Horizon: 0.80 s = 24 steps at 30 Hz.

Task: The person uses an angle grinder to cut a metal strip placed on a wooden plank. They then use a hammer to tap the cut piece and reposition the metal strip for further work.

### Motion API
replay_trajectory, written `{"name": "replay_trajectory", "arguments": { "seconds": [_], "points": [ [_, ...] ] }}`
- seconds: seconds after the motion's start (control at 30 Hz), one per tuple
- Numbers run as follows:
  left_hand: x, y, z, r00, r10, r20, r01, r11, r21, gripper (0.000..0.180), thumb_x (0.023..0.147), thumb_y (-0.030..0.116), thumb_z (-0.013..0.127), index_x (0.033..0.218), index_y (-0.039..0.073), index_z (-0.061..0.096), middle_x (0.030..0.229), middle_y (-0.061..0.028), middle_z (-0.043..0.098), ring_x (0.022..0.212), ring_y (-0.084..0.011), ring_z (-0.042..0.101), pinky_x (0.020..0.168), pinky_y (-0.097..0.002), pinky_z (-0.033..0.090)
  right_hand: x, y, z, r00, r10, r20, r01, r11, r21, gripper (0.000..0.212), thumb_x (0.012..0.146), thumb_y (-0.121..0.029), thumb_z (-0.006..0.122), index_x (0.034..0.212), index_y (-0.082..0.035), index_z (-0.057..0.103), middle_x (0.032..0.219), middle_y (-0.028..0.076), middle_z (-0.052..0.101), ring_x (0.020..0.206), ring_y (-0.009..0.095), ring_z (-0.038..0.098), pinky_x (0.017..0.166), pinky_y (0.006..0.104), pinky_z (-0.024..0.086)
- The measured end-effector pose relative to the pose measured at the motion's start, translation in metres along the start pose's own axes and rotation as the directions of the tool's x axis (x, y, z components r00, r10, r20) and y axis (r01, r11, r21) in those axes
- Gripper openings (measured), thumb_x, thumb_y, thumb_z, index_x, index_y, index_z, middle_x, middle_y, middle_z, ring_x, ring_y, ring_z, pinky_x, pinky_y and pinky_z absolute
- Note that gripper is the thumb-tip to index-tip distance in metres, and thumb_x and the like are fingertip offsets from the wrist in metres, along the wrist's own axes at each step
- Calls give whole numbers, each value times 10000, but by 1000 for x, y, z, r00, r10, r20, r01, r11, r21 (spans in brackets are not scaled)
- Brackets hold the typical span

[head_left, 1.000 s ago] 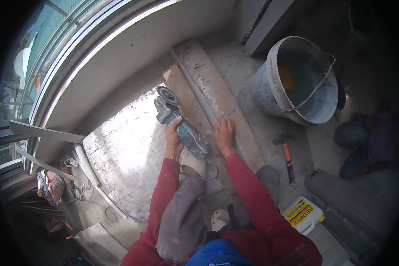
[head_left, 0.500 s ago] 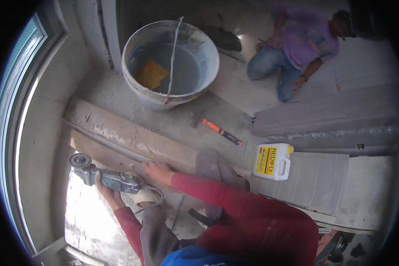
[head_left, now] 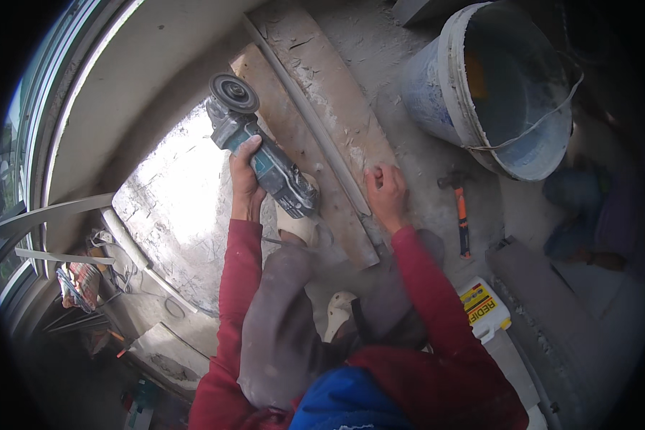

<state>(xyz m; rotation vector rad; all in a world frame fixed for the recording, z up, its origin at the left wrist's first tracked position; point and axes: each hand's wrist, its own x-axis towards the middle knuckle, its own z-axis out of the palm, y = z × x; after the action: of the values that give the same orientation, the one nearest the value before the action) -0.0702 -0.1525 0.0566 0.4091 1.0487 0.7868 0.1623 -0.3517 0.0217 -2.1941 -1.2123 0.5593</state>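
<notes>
My left hand (head_left: 244,179) is closed around the body of a teal and black angle grinder (head_left: 274,172). The grinder's round disc (head_left: 234,92) points away from me, and a cable trails from its rear. My right hand (head_left: 387,197) has curled fingers beside the near end of a narrow grey strip (head_left: 315,122); whether something small is pinched in them is hidden. That strip lies lengthwise on dusty brownish boards (head_left: 347,93). Under the grinder's rear is my left shoe (head_left: 296,226).
At the upper right stands a dirty bucket (head_left: 437,93) with a wire handle. A hammer (head_left: 462,215) with an orange and black handle lies nearer, above a white jug (head_left: 486,308) with a yellow label. Another person kneels at far right. Trim pieces (head_left: 57,215) lean by the window.
The view has turned, shifting the bucket and hammer rightward. The grinder now points away instead of sideways. My right hand has gone from lying on the strip to curled near its end.
</notes>
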Motion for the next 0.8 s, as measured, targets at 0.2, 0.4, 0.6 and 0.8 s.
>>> {"name": "replay_trajectory", "arguments": {
  "seconds": [0.2, 0.4, 0.6, 0.8],
  "points": [
    [-1, 11, 6, 999, -26, 37, 27, 999, -32, 398, 926, 273, 668, 1193, -10, 585, 1027, -172, 702, 892, -303, 735, 737, -429, 648, -1, 65, -7, 999, -47, 14, 50, 958, -283, 527, 1008, -321, 583, 1401, 9, 467, 1335, 234, 502, 1180, 429, 472, 1040, 563, 367],
    [-7, 2, 2, 998, 33, 52, -30, 998, -59, 407, 941, 263, 654, 1202, -40, 580, 1061, -182, 696, 947, -307, 728, 810, -425, 639, -11, 85, 5, 996, -62, 70, 85, 914, -397, 561, 1016, -362, 552, 1434, -5, 436, 1361, 220, 509, 1201, 423, 481, 1039, 579, 357],
    [-15, 4, 0, 996, 86, 2, -86, 996, -3, 402, 941, 283, 649, 1184, -32, 596, 1027, -181, 706, 898, -311, 732, 762, -415, 646, 0, 81, 10, 997, -42, 68, 64, 927, -369, 545, 1012, -353, 560, 1436, -28, 455, 1366, 195, 526, 1232, 402, 484, 1038, 576, 357],
    [-29, 14, 23, 987, 110, -113, -104, 993, 61, 385, 920, 274, 674, 1182, 8, 579, 1015, -158, 695, 872, -296, 730, 753, -421, 642, 18, 85, 27, 997, -10, 76, 38, 931, -363, 555, 999, -373, 560, 1435, -44, 468, 1352, 174, 535, 1227, 371, 490, 1017, 552, 371]
  ]
}}
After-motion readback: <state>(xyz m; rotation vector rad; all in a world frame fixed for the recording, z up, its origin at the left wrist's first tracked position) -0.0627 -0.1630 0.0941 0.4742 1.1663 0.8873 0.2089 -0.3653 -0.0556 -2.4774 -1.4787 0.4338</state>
